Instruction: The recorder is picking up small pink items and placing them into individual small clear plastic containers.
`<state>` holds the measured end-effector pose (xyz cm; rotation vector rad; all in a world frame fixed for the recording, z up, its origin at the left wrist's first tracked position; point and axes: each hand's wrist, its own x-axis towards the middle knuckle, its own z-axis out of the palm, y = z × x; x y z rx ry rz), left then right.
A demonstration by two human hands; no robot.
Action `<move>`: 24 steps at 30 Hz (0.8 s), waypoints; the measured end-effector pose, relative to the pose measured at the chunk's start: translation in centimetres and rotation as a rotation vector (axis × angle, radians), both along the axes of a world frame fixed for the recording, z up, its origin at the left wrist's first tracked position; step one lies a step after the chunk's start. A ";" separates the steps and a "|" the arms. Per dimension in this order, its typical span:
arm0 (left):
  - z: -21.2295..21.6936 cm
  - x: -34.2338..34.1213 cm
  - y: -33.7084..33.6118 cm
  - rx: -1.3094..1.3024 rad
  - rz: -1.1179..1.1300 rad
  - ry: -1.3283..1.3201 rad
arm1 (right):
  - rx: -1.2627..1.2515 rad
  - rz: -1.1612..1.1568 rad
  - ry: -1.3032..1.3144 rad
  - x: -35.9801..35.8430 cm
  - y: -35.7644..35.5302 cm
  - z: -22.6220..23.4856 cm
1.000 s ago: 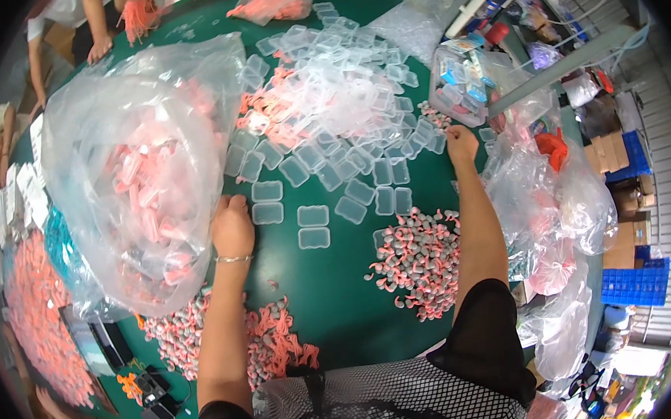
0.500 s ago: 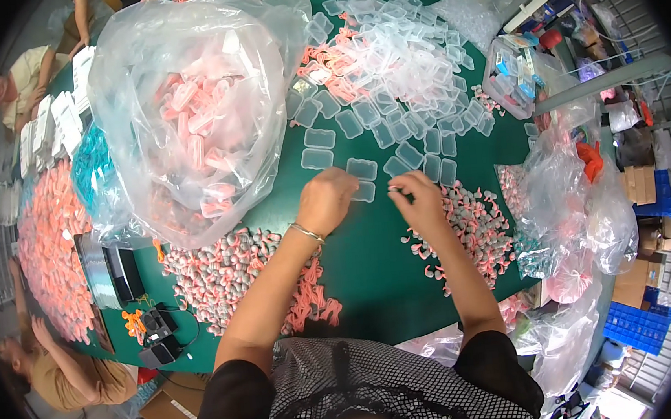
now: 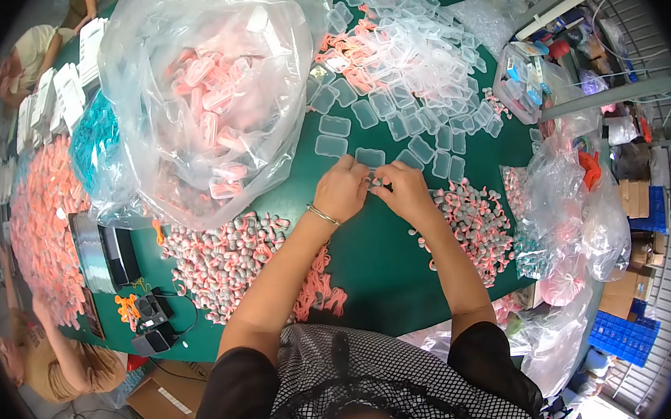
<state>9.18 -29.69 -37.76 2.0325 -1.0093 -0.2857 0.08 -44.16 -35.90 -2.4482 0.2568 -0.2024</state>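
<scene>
Small pink-grey piece [image 3: 377,181] pinched between both hands over the green table [image 3: 379,261], just below the nearest clear plastic case [image 3: 370,157]. Left hand [image 3: 342,191] and right hand [image 3: 405,191] meet fingertip to fingertip, each grip closed on the piece; detail too small to tell more. Piece piles [image 3: 225,257] flank both forearms; big clear bag [image 3: 208,93] crowds the left; bare table between the arms.
</scene>
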 end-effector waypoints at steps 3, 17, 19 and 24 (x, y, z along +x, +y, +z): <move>0.3 0.1 0.5 -0.019 -0.019 0.056 | -0.046 -0.011 0.029 -0.2 0.0 -0.4; -1.7 0.3 0.5 -0.073 -0.041 0.072 | 0.011 -0.011 -0.026 0.4 0.2 -0.1; -1.3 0.4 0.5 -0.078 -0.024 0.077 | 0.037 -0.030 -0.001 0.6 0.0 -0.1; -1.5 0.7 1.0 -0.017 -0.025 0.036 | -0.046 -0.026 -0.069 3.5 -1.7 0.4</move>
